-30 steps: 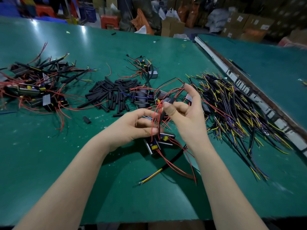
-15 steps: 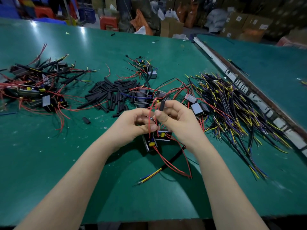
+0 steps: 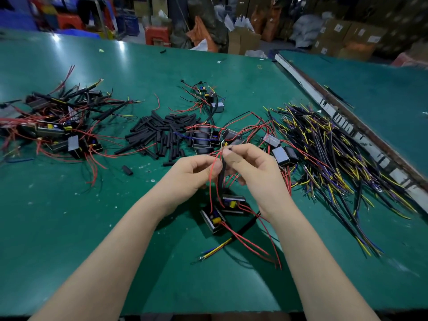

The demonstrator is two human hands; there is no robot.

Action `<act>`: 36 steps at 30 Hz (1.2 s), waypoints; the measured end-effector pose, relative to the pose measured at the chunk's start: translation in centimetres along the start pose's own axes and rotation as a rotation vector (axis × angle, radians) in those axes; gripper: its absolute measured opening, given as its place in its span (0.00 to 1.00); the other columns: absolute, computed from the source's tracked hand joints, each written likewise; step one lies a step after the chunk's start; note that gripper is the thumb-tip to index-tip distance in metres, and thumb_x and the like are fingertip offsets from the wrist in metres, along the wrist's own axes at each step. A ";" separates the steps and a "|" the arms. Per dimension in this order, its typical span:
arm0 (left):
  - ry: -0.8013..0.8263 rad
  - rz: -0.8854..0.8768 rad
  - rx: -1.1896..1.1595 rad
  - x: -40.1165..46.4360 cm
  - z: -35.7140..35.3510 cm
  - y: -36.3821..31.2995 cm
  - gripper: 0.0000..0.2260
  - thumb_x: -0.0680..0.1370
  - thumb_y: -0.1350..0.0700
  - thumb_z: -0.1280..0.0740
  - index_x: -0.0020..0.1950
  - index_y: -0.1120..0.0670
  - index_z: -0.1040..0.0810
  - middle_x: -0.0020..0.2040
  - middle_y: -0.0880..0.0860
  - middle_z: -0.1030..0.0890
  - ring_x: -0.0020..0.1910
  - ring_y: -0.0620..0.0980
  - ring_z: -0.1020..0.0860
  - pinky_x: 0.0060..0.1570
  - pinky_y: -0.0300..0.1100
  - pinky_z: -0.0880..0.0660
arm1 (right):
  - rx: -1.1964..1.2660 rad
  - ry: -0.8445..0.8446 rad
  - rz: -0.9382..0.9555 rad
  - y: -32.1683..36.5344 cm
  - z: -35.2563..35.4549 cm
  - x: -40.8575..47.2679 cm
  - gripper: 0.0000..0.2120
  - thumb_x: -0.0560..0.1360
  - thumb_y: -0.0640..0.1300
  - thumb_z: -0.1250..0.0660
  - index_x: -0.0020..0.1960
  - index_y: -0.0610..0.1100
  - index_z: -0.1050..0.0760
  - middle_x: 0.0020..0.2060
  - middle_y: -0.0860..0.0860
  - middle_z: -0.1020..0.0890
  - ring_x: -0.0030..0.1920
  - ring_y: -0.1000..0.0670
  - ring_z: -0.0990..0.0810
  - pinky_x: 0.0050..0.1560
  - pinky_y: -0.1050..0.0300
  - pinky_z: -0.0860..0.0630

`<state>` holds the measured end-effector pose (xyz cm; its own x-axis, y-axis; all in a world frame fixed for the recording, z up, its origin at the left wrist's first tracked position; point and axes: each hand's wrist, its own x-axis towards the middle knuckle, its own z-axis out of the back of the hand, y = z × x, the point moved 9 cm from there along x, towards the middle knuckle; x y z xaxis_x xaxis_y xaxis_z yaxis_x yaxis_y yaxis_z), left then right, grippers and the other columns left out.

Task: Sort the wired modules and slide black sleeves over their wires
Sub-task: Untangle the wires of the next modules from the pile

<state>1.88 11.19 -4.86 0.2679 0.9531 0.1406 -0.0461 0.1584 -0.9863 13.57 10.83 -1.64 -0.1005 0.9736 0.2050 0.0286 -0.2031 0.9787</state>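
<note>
Pinching red wires (image 3: 214, 172) and a black sleeve (image 3: 221, 173), both hands, left (image 3: 193, 173), right (image 3: 254, 172); no legible writing.

Black sleeve (image 3: 221, 174) upright on red wires (image 3: 212, 179); modules (image 3: 222, 210) below on table.

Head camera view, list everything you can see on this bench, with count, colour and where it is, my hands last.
table: one, green, under everything.
loose sleeves: a pile, black, centre left.
stray sleeve: one, black, alone, nearer than the pile.
sleeved modules: a heap, red wires and black sleeves, far left.
loose wire bundle: many, black, yellow and purple, right.
unsleeved modules: several, red wires, beyond the hands.
two modules: two, black with yellow parts, below the hands.
cardboard boxes: several, brown, background.
left hand: pinches red wires.
right hand: pinches a black sleeve.
</note>
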 end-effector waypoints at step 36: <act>-0.328 0.024 0.007 -0.3 3.8 1.7 0.17 0.77 0.73 0.43 0.44 0.50 0.29 0.40 0.43 0.30 0.36 0.32 0.28 0.35 0.20 0.32 | -1.509 0.601 0.052 -2.8 -18.3 9.2 0.04 0.75 0.42 0.34 0.49 0.43 0.27 0.55 0.44 0.21 0.55 0.42 0.22 0.48 0.51 0.30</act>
<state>-1.89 12.16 -6.21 -0.0575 0.9886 0.1388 -0.0554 0.1357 -0.9892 -5.62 18.45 -2.32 -0.4941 0.8573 -0.1447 -0.8673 -0.4975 0.0141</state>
